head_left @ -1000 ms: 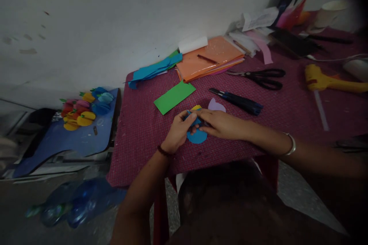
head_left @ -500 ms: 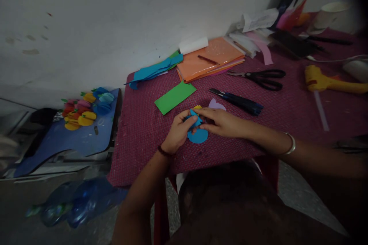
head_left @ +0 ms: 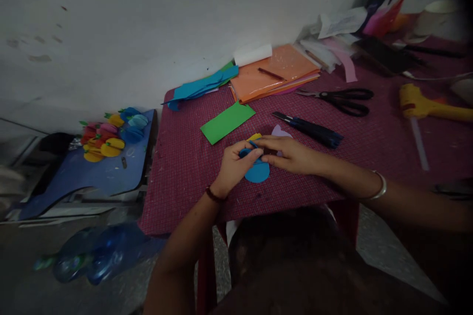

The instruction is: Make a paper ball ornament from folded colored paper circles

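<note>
My left hand pinches a small folded blue paper piece between thumb and fingers. From the right, my right hand meets it with bent fingers closed on the same paper; its fingertips are partly hidden. Below my hands a round blue paper cutout lies on the table. A bit of yellow paper shows just behind my fingers. Beside my right hand is a lilac paper cutout, partly covered by the hand. A green paper rectangle lies beyond my left hand.
Black-handled scissors, a utility knife and a yellow glue gun lie on the red table. Orange sheets and blue strips are at the back. Colourful paper shapes sit on a blue board at left.
The blue paper piece between my hands has turned, its pointed flap no longer standing up. Both hands stay together. The whole view has shifted slightly.
</note>
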Motion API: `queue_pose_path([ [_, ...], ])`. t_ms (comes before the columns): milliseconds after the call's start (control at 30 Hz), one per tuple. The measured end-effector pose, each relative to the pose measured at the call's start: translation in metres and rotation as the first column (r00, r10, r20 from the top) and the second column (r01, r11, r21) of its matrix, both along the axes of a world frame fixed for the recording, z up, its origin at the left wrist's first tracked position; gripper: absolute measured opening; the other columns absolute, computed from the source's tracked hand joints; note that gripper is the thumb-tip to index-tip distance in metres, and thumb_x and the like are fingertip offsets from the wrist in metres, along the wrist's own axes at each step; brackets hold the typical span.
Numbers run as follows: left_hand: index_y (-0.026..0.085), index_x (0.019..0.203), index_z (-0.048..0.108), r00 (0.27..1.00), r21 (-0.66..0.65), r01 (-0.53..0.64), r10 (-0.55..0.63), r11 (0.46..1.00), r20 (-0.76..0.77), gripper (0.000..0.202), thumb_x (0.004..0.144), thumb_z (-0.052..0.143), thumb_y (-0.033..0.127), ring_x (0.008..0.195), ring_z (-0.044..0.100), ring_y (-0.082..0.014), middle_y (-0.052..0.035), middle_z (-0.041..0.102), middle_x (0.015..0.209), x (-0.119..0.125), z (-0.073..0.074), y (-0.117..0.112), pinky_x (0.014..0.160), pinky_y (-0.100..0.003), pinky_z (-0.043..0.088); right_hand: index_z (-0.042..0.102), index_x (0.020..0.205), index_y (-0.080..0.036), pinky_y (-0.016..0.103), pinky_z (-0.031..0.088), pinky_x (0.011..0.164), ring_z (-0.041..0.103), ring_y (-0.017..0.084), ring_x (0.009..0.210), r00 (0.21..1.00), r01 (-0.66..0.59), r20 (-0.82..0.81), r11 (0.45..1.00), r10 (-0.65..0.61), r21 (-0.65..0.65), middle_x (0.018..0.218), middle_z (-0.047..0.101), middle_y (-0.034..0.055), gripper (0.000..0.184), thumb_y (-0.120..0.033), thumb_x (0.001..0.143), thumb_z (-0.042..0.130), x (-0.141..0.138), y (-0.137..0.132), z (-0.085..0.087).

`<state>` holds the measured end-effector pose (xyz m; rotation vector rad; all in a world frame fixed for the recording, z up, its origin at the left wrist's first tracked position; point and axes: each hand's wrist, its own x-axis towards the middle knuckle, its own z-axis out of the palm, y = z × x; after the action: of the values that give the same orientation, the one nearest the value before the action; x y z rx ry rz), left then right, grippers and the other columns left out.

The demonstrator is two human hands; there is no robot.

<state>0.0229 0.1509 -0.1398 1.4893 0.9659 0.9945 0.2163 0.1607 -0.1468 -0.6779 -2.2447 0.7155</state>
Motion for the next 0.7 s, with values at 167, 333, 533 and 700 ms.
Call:
queue_pose_path([
  [167, 0.017, 0.066, 0.057, 1.0, -0.036, 0.009, -0.009, 0.999, 0.012, 0.042, 0.078, 0.07, 0.056, 0.045, 0.043, -0.0061, 0.0056, 0.05, 0.05, -0.002, -0.003, 0.001, 0.044, -0.018, 0.035, 0.06, 0.13, -0.019, 0.038, 0.049, 0.099, 0.062, 0.023, 0.118, 1.0, -0.011, -0.007, 1.0, 0.011, -0.005, 0.123, 0.068, 0.0112, 0.036, -0.031, 0.097, 0.052, -0.001, -0.001, 0.005],
  [333, 0.018, 0.069, 0.059, 1.0, -0.041, 0.013, -0.012, 0.999, 0.018, 0.04, 0.081, 0.069, 0.054, 0.044, 0.045, -0.0066, 0.0053, 0.051, 0.051, -0.003, -0.004, 0.001, 0.042, -0.018, 0.035, 0.062, 0.125, -0.017, 0.036, 0.05, 0.096, 0.063, 0.022, 0.113, 0.999, -0.035, -0.026, 0.999, 0.034, -0.025, 0.118, 0.069, 0.0112, 0.034, -0.033, 0.098, 0.051, -0.001, -0.002, 0.009],
  [533, 0.018, 0.067, 0.057, 0.999, -0.031, -0.041, 0.041, 0.999, 0.013, 0.038, 0.081, 0.069, 0.051, 0.045, 0.043, -0.0065, 0.0053, 0.049, 0.052, 0.0, -0.002, -0.002, 0.044, -0.019, 0.035, 0.061, 0.124, -0.018, 0.036, 0.049, 0.092, 0.063, 0.023, 0.109, 0.999, 0.005, -0.034, 0.996, -0.008, -0.085, 0.114, 0.067, 0.0104, 0.035, -0.038, 0.096, 0.053, -0.002, -0.002, 0.008],
  [700, 0.018, 0.064, 0.055, 0.996, -0.138, 0.0, 0.012, 0.99, 0.087, 0.034, 0.076, 0.073, 0.045, 0.044, 0.043, -0.0062, 0.0053, 0.051, 0.051, -0.002, -0.005, -0.001, 0.043, -0.019, 0.034, 0.064, 0.087, -0.017, 0.031, 0.047, 0.075, 0.057, 0.017, 0.08, 0.994, 0.056, -0.08, 0.988, -0.068, -0.143, 0.082, 0.061, 0.0048, 0.028, -0.039, 0.096, 0.05, -0.002, 0.003, 0.011],
])
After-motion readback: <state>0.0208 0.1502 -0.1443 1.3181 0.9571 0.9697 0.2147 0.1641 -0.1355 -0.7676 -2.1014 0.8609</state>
